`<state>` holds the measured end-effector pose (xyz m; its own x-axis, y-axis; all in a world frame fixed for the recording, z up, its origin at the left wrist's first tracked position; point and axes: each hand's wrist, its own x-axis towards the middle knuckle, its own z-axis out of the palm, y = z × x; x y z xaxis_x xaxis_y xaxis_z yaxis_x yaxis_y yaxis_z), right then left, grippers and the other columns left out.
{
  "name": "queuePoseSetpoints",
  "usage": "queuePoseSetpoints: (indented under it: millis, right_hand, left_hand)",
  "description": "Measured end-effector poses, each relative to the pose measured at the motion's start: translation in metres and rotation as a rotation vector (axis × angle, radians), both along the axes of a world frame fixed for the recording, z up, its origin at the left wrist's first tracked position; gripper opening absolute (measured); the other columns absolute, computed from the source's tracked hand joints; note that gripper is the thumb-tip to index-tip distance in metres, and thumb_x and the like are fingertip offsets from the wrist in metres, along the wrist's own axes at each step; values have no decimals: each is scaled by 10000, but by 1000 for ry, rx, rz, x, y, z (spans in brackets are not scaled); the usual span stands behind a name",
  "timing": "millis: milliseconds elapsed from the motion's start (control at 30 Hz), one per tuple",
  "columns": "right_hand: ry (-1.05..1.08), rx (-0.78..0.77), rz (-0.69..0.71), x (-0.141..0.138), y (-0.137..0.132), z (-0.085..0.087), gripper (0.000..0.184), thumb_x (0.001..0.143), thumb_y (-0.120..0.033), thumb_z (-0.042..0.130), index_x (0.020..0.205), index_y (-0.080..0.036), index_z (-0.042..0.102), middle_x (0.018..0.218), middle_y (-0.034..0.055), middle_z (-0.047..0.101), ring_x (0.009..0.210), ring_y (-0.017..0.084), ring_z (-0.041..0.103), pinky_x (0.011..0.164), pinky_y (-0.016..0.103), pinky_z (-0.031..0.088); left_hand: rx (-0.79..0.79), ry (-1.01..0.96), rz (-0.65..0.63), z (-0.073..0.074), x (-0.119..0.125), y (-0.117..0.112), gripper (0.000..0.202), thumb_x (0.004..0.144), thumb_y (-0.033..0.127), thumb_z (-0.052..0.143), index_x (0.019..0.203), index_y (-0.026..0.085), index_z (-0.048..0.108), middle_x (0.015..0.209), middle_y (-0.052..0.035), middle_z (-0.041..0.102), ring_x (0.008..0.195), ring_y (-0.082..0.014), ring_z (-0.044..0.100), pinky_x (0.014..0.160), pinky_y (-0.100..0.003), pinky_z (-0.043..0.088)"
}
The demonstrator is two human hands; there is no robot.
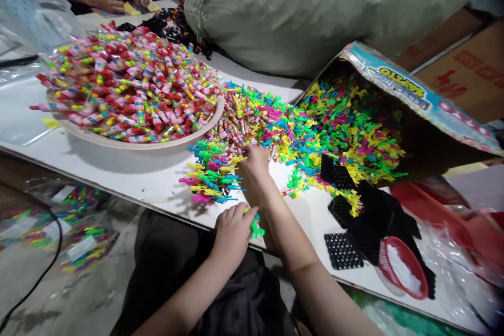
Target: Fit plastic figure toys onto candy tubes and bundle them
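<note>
the left hand (232, 228), fingers curled, holds small green plastic pieces (257, 230).

A packing workshop: plastic figures (334, 121) heap the white counter (129, 173), a bulky sack (307, 10) and printed cartons (464, 71) stand behind, bagged figures (88, 261) lie on the floor (94, 304).

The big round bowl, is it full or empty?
Full: the round bowl is heaped with small wrapped pieces, piled higher than its rim.
</note>
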<state>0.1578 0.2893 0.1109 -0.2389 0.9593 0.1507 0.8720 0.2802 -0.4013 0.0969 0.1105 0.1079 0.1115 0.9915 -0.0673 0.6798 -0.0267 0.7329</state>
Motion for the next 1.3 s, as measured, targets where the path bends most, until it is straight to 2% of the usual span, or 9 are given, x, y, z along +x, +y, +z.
queuePoseSetpoints:
  millis: [200, 333, 433, 567, 767, 867, 967, 1133, 1300]
  right_hand:
    - [741, -118, -189, 67, -9, 26, 128, 710, -268, 518, 775, -169, 565, 675, 2, 590, 647, 133, 540, 643, 261, 416]
    - [1191, -137, -248, 110, -63, 49, 156, 700, -245, 567, 851, -220, 599, 609, -58, 536, 549, 82, 479, 586, 219, 404]
    - [1417, -303, -216, 120, -113, 58, 161, 651, -250, 672, 805, -232, 629, 668, -37, 581, 594, 81, 508, 601, 219, 427]
    - [1545, -572, -154, 112, -164, 58, 219, 584, -313, 772, 757, -248, 653, 707, -14, 630, 651, 104, 558, 611, 235, 460]
    - [1590, -621, -55, 89, -195, 63, 188, 654, -368, 731, 771, -233, 672, 840, -9, 660, 635, 87, 598, 631, 225, 491]
    - [1577, -651, -52, 80, -202, 73, 172, 657, -322, 734, 778, -216, 673, 788, -11, 663, 624, 83, 611, 656, 217, 503]
    - [1593, -644, -86, 73, -210, 77, 203, 618, -254, 764, 792, -214, 666, 781, -12, 670, 649, 94, 625, 676, 220, 512]
    - [1715, -649, -127, 58, -233, 73, 190, 632, -283, 757, 774, -217, 651, 764, -16, 673, 693, 105, 634, 702, 225, 516]
    - [1850, -720, -85, 38, -249, 76, 149, 683, -269, 724, 791, -213, 638, 842, -9, 680, 752, 100, 631, 758, 229, 515]
  left_hand:
    - [202, -134, -65, 3, 17, 9, 510, 755, 35, 433, 1217, 250, 461, 1307, -92, 475, 1251, -278, 351, 995, -463, 245]
    - [75, -488, -78, 26, 18, -10, 208, 870, 215, 374, 1037, 202, 499, 985, -70, 598, 908, -177, 563, 842, -332, 403]
    - [-103, -750, -24, 41, 17, -28, 158, 897, 315, 326, 931, 201, 430, 739, -2, 536, 647, -111, 525, 676, -260, 424]
    - [-273, -984, 15, 50, 12, -49, 159, 877, 329, 339, 986, 218, 306, 552, 87, 444, 431, -71, 356, 460, -190, 311]
    - [-336, -909, 153, 59, 6, -68, 131, 810, 312, 468, 840, 199, 410, 472, 90, 477, 364, -52, 351, 412, -170, 299]
    - [-138, -870, 263, 61, 2, -74, 130, 776, 295, 536, 810, 171, 521, 713, -13, 597, 632, -104, 557, 606, -222, 450]
    - [118, -783, 357, 61, -4, -81, 125, 735, 258, 608, 819, 165, 610, 933, -62, 574, 932, -163, 551, 828, -275, 446]
    - [221, -968, 547, 63, -13, -92, 166, 749, 254, 622, 892, 192, 567, 824, 0, 575, 711, -89, 579, 694, -212, 485]
    - [431, -996, 475, 69, -19, -98, 114, 746, 153, 610, 800, 193, 518, 818, 8, 547, 762, -80, 551, 703, -193, 473]
